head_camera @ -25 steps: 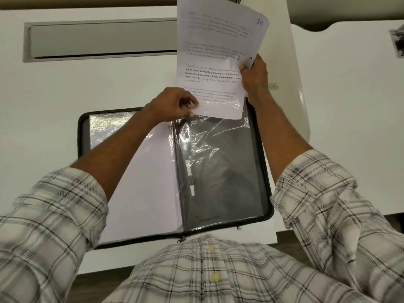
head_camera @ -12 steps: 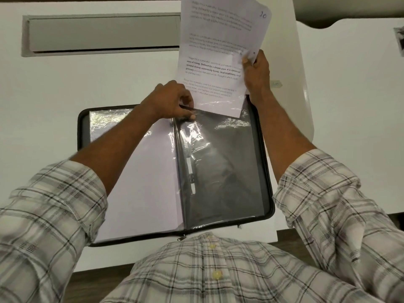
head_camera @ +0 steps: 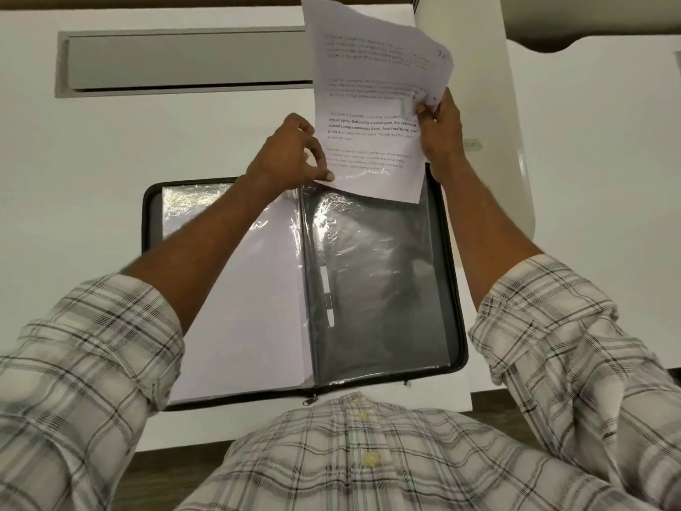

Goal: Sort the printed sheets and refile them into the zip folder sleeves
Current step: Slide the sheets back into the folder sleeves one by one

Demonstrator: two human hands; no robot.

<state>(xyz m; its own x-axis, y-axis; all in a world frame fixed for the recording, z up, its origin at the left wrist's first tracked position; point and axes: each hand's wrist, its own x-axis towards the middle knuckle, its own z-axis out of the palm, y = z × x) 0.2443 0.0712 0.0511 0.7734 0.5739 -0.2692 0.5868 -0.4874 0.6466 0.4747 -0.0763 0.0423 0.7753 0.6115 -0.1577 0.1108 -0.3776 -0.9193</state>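
Note:
A black zip folder (head_camera: 455,289) lies open on the white table in front of me. Its left side shows sleeves with white sheets (head_camera: 250,307) inside; its right side shows an empty clear sleeve (head_camera: 376,289) over dark lining. My right hand (head_camera: 440,136) holds a printed sheet (head_camera: 372,105) by its right edge, upright over the top of the right sleeve. The sheet's bottom edge sits at the sleeve's mouth. My left hand (head_camera: 291,156) pinches the sleeve's top edge at the sheet's lower left corner.
A long grey slot cover (head_camera: 184,60) is set into the white table (head_camera: 73,149) behind the folder. A second white surface (head_camera: 608,142) lies to the right, past a rounded edge. My checked shirt sleeves fill the lower corners.
The printed sheet has slid a little lower towards the right sleeve's mouth. Both hands keep their grips in nearly the same places.

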